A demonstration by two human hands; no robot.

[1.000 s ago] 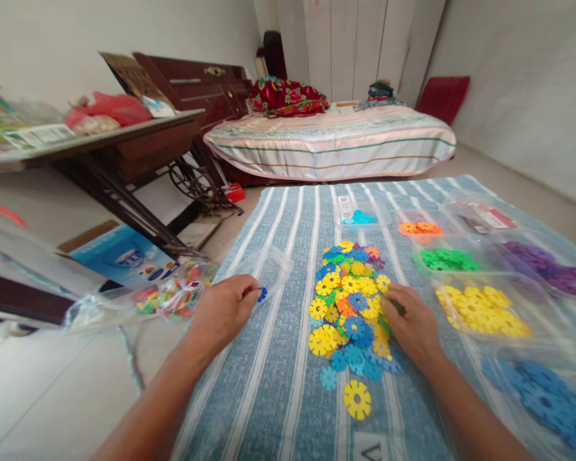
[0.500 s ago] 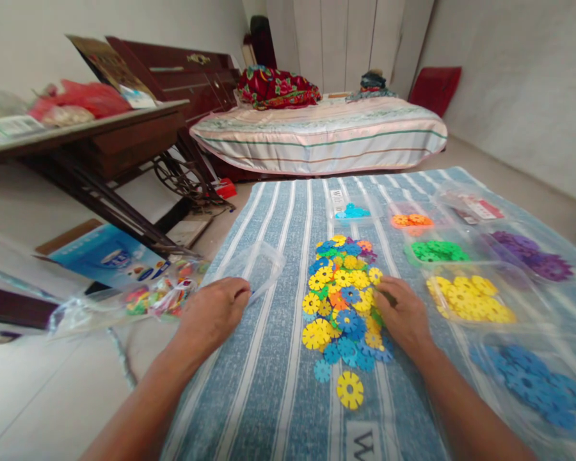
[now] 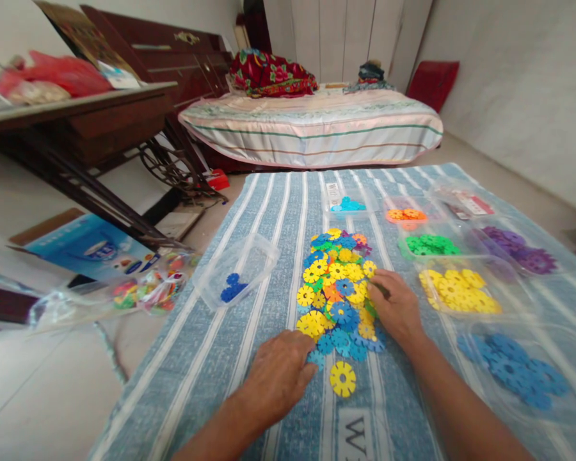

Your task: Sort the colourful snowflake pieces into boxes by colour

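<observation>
A heap of mixed flower-shaped plastic discs [image 3: 340, 288], mostly yellow and blue, lies mid-table. My left hand [image 3: 283, 368] is at its lower left edge, thumb and fingers apart, no piece visible in it. On the right side, my right hand [image 3: 396, 304] touches the heap with curled fingers; what they pinch, if anything, is hidden. One yellow disc [image 3: 342, 379] lies alone just below the heap. Left of it stands a clear plastic box [image 3: 259, 253] with several dark blue discs [image 3: 233, 288] inside.
Along the right stand clear boxes of yellow discs [image 3: 458, 291], blue discs [image 3: 513, 368], green discs [image 3: 432, 244], purple discs [image 3: 521, 250], orange discs [image 3: 406, 216] and light blue discs [image 3: 348, 204]. A striped cloth [image 3: 221, 390] covers the table. A bed [image 3: 312, 128] stands behind.
My left hand has left the clear box and moved right to the heap's lower left edge. My right hand stays at the heap's right side. The view has shifted slightly.
</observation>
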